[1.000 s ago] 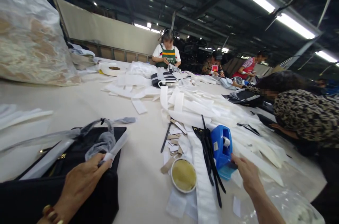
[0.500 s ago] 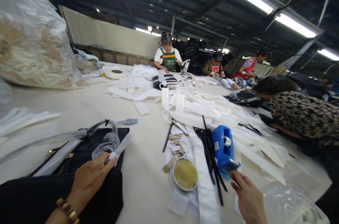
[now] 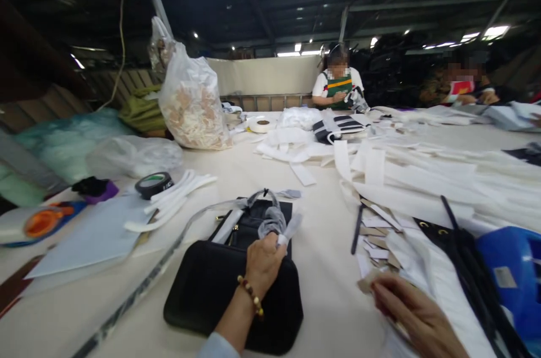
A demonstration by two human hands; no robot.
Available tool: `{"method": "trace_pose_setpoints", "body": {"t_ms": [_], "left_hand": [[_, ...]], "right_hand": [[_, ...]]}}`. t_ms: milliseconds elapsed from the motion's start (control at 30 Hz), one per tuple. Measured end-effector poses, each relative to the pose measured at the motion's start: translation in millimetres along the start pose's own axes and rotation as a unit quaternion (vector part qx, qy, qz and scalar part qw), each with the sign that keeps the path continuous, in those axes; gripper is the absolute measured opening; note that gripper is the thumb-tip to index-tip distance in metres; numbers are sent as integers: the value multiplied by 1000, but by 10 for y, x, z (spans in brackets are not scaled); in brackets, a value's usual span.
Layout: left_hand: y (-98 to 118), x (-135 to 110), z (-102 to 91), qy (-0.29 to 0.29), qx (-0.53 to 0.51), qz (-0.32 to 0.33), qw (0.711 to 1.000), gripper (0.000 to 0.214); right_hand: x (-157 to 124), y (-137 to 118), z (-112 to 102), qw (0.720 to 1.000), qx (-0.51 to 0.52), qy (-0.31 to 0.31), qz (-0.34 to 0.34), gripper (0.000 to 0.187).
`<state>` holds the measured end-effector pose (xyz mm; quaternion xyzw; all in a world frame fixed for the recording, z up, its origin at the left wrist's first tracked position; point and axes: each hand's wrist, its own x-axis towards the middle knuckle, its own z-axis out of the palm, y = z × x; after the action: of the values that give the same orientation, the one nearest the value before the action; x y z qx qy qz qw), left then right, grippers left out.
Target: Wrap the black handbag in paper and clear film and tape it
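Observation:
A black bag [image 3: 232, 296] with gold zip pulls lies on the table in front of me. My left hand [image 3: 265, 265] is closed on a white wrapping strip [image 3: 291, 226] at the bag's top, beside bunched grey wrapping [image 3: 273, 221]. A long strap [image 3: 143, 284] in clear wrapping trails from the bag to the lower left. My right hand [image 3: 416, 310] is over the table right of the bag, thumb and fingers pinched together; what they hold, if anything, is too small to make out. Close by are small card scraps [image 3: 382, 244] and a blue tape dispenser [image 3: 513, 279].
White strips [image 3: 414, 169] are heaped across the right. Black straps [image 3: 469, 268] lie beside the dispenser. At left are black tape [image 3: 154, 184], white foam rods [image 3: 177, 200] and a large clear sack [image 3: 192, 101]. A co-worker [image 3: 338, 82] in a green apron is across the table.
My view has swung left. My right hand has moved from the tape dispenser toward the bag, fingers still pinched. My left hand keeps its hold on the strip.

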<state>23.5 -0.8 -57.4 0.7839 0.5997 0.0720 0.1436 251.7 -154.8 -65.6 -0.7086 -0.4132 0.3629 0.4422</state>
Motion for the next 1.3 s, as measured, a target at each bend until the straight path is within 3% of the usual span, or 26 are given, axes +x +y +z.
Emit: {"method": "trace_pose_setpoints", "body": {"t_ms": [67,133,267,533,933,1300], "left_hand": [[3,-11,0,2,-4,2,1000,19],[8,-20,1,3,-10,4,1000,20],[2,-15,24,2,-17,0,1000,20],[-26,9,70,-3,-27,-1,1000,18],[-20,10,75,5,-36,-2,999,19],[-47,22,63,15,-104,-18,994,18]], "right_hand": [[236,-352,491,992,26,-108,-64,30],[473,-522,850,977,56,-180,-98,27],[779,-492,1170,967,74,-222,-101,27],[865,-516,1238,968,93,-224,-65,26],[874,-437,1358,968,163,-184,53,37],[873,-401,1401,962,215,-156,58,39]]}}
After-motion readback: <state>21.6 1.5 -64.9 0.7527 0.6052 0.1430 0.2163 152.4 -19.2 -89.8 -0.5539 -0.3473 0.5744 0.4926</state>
